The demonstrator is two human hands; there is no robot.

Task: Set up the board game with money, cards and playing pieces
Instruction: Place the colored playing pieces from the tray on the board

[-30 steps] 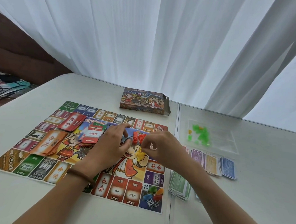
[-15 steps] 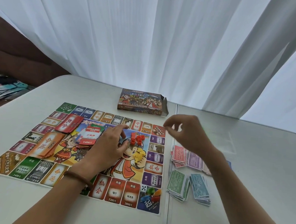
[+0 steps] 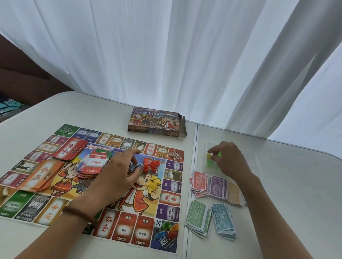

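White table [image 3: 291, 201], left hand [image 3: 116, 177] flat on board [image 3: 124, 231], right hand [image 3: 231, 162] pinching yellow piece [image 3: 209, 156] off-board

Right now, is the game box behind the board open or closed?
Open. The game box lies flat and the flap at its right end stands out, untucked. Its inside is not visible.

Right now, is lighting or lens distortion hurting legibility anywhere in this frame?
Head view: daylight through the white curtain backlights the scene, yet the board stays evenly lit, its near-edge print readable. Head view: the wide-angle lens seems to bow the table edge. Head view: the clear tray under the right hand is washed out, its outline barely traceable.
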